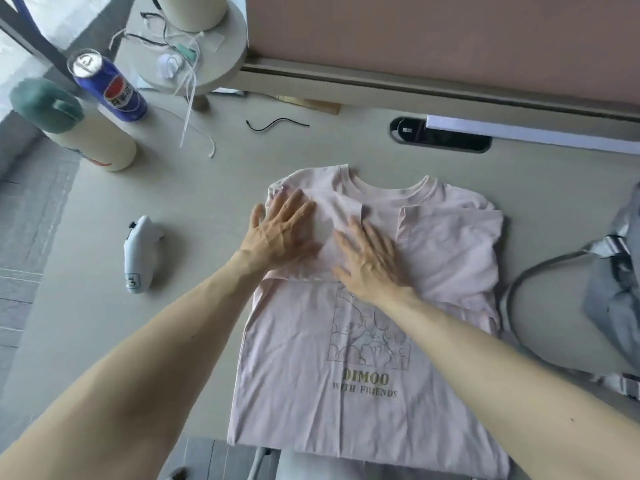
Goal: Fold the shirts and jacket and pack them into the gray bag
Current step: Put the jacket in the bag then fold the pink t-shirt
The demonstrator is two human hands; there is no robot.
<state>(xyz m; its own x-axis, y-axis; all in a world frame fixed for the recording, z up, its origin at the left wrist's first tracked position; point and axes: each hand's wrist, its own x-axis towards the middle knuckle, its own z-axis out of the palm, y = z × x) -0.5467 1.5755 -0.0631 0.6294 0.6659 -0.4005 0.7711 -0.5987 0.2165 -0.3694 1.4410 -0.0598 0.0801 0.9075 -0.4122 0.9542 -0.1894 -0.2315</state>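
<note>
A pale pink T-shirt [446, 258] with a line drawing and the words "DIMOO WITH FRIENDS" lies flat on the beige table, collar at the far side, both sleeves folded inward over the chest. My left hand [282, 233] presses flat on the folded left sleeve, fingers spread. Beside it, my right hand [369, 259] lies flat on the middle of the chest, fingers straight. The gray bag [613, 289] lies crumpled at the table's right edge, its strap [512, 292] curving toward the shirt. Only this one garment is in view.
A white handheld device [142, 254] marked 3 lies left of the shirt. At the far left stand a blue drink can [110, 86] and a cream bottle [93, 133] with a green lid. A black cord [277, 123], white strings and a cable slot [440, 135] lie beyond the shirt.
</note>
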